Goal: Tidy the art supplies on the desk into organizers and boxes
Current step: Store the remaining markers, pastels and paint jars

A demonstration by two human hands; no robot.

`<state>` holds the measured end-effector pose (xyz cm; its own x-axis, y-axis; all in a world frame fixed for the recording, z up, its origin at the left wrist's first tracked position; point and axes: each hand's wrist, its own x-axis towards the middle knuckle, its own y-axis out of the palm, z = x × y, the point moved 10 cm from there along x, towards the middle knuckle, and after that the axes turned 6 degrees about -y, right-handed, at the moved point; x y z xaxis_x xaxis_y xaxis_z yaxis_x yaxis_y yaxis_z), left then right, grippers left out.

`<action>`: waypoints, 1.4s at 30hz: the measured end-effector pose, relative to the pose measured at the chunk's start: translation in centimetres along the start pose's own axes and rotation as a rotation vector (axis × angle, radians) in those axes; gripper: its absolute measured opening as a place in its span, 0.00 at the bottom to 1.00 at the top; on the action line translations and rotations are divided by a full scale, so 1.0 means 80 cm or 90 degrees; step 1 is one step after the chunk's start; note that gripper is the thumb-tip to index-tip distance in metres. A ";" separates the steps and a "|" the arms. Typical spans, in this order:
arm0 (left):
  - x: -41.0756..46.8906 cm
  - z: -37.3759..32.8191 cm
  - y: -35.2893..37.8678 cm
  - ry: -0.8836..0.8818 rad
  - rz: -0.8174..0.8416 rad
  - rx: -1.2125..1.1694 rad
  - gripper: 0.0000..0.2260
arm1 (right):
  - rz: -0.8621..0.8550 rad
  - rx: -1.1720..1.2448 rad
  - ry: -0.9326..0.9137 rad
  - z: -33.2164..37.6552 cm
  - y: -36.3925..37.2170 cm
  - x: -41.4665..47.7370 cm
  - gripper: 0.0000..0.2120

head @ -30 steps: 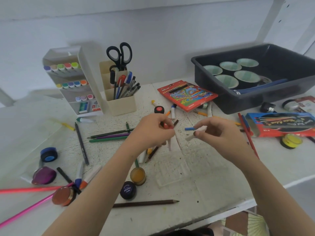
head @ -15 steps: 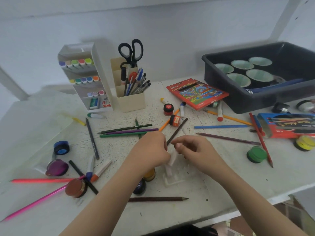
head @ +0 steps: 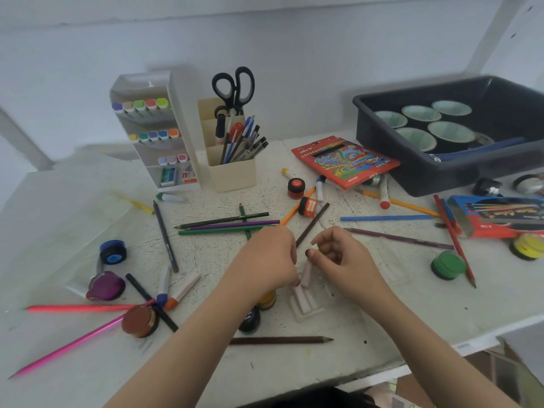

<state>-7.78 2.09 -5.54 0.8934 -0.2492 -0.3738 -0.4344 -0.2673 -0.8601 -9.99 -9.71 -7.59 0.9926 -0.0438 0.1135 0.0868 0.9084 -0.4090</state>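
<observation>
My right hand (head: 343,260) pinches the top of a short white stick (head: 306,272) that stands tilted over a small clear plastic tray (head: 304,309) near the desk's front edge. My left hand (head: 265,262) is curled, and its fingertips meet the stick's lower end. Another white stick lies in the tray. Loose coloured pencils (head: 229,226) and markers (head: 179,293) are scattered around my hands. A white marker organizer (head: 147,134) and a cream pen holder (head: 232,175) with scissors (head: 234,86) stand at the back.
A black bin (head: 441,175) holding cups sits at the back right, with a red coloured-pencil box (head: 344,160) leaning on it. A blue and red box (head: 500,225) lies far right. Paint pots dot the desk: green (head: 447,265), blue (head: 113,251), brown (head: 139,320), red (head: 295,188).
Both hands came down from mid-air to the clear tray near the front edge. The white stick in my right hand now stands over the tray, and the view has shifted left.
</observation>
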 end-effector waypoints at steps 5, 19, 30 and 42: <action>-0.003 -0.001 -0.002 0.010 -0.027 -0.022 0.06 | -0.008 0.027 -0.014 0.003 0.000 -0.003 0.06; -0.007 -0.003 -0.002 0.014 -0.023 0.003 0.10 | 0.085 -0.049 -0.087 0.016 0.013 -0.006 0.03; -0.008 0.003 -0.004 0.013 -0.038 0.006 0.09 | 0.085 0.019 -0.053 0.010 0.013 0.000 0.07; -0.009 0.004 0.009 0.035 0.018 0.039 0.18 | 0.137 -0.041 -0.068 0.015 0.020 -0.002 0.04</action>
<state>-8.65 2.41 -6.00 0.8728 -0.3069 -0.3796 -0.4494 -0.2019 -0.8702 -10.13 -7.77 -7.16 0.9745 0.1948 0.1117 -0.1162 0.8632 -0.4912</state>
